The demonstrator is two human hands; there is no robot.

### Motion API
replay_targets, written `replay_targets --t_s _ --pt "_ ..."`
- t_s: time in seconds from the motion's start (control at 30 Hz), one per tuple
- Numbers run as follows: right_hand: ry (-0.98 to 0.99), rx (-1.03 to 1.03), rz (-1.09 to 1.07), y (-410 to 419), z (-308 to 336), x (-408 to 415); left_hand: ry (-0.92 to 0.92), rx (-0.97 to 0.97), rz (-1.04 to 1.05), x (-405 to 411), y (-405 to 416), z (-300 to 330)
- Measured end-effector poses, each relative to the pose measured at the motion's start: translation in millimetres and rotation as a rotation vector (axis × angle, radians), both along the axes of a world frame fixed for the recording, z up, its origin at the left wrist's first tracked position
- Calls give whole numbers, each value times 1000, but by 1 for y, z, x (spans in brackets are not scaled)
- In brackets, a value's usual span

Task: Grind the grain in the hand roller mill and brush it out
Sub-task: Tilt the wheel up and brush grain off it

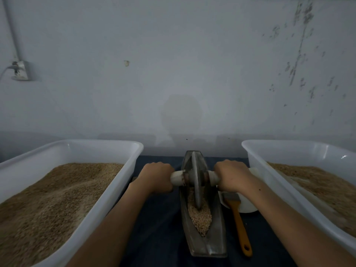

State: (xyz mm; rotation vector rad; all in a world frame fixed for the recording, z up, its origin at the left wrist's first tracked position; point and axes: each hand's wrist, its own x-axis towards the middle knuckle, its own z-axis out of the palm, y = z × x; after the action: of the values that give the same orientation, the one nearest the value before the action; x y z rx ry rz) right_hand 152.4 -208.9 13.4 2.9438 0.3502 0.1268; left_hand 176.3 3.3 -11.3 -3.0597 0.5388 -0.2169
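Note:
A boat-shaped metal mill trough (218, 236) lies lengthwise on the dark cloth between my arms. A thin metal grinding wheel (196, 182) stands upright in it on a pale wooden axle handle (178, 178). My left hand (157, 177) grips the left end of the handle. My right hand (232, 175) grips the right end. Tan grain (201, 218) fills the near half of the trough, just in front of the wheel. A brush with an orange handle (239, 226) lies to the right of the trough, its bristle end resting on a white bowl (247, 206).
A large white tub (123, 170) of grain stands at the left, and another white tub (256, 160) of grain at the right, both close to my forearms. A grey wall rises right behind the table. A wall socket (20, 71) sits at the far left.

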Motion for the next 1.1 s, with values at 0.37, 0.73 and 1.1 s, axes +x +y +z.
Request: replay_targets --t_s 0.37,0.73,1.1 --pt "31 85 -12 10 -5 8 -53 -9 -36 2 0 0" --pt "-430 195 151 -13 -39 -38 -55 -102 8 -2 2 -3" --pt "-445 246 311 -49 -63 -52 -143 -273 108 -20 4 -21"
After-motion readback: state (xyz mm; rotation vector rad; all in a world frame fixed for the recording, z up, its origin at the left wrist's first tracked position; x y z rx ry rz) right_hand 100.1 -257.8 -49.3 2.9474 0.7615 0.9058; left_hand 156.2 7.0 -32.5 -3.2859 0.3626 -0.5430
